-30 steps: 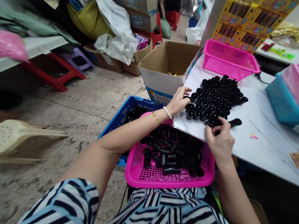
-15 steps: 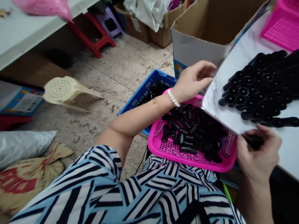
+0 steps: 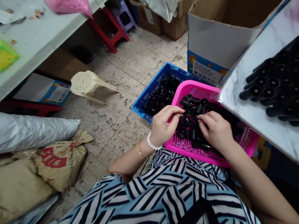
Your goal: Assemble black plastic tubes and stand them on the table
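A pink basket [image 3: 196, 155] full of short black cylindrical parts [image 3: 187, 133] rests at my lap. Over its left part is my left hand [image 3: 166, 123], thumb and fingertips pinched together at the black parts; what they hold, if anything, is too small to name. My right hand [image 3: 216, 129] is over the middle of the basket, fingers also closed in a pinch, its grip hard to make out against the dark parts. Longer black tubes [image 3: 268, 91] lie stacked on the marbled table [image 3: 243, 105] at the right.
A blue basket [image 3: 140, 113] of small black parts stands beyond the pink one. Behind it is an open cardboard box [image 3: 207, 40]. A cream stool [image 3: 85, 82] and sacks [image 3: 58, 165] are on the floor at left, near a white table [image 3: 46, 40].
Both hands have left the table edge and come together over the pink basket, fingers now pinched. The view has shifted, so the stack of black tubes sits further right.
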`<state>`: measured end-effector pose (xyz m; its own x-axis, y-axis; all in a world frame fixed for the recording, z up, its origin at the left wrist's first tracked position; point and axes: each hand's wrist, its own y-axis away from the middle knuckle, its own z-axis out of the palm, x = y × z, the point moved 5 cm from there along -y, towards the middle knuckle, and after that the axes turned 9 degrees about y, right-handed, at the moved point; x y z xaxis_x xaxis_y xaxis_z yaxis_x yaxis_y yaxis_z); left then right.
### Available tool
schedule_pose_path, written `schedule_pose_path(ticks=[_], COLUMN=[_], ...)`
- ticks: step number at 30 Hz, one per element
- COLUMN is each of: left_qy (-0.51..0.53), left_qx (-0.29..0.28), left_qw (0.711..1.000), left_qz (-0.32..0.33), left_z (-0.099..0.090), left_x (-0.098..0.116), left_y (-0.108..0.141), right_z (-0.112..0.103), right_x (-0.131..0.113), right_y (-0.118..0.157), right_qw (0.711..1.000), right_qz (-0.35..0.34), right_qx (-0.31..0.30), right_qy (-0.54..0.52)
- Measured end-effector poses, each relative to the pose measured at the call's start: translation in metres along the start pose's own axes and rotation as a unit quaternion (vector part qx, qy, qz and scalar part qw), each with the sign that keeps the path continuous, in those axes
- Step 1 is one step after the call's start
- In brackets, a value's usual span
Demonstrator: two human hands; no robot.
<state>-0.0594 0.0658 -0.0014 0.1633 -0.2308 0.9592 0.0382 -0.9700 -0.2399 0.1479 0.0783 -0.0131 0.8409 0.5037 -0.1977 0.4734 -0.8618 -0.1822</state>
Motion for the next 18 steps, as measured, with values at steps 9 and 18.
schedule_pose_path(ticks=[9,18], left_qy=[0.125,0.107], left_qx=[0.077,0.074], left_qw=[0.986,0.989], left_qz=[-0.081,-0.073], left_z=[-0.008,-0.006], left_x=[-0.026,-0.023], left_y=[-0.002,0.001], right_z=[0.035,0.049], right_x=[-0.015,-0.041], right_y=[-0.010,-0.005], right_qw=[0.984,0.984], right_qz=[0.037,0.035], right_qx=[-0.068,-0.111], right_qy=[0.161,0.134])
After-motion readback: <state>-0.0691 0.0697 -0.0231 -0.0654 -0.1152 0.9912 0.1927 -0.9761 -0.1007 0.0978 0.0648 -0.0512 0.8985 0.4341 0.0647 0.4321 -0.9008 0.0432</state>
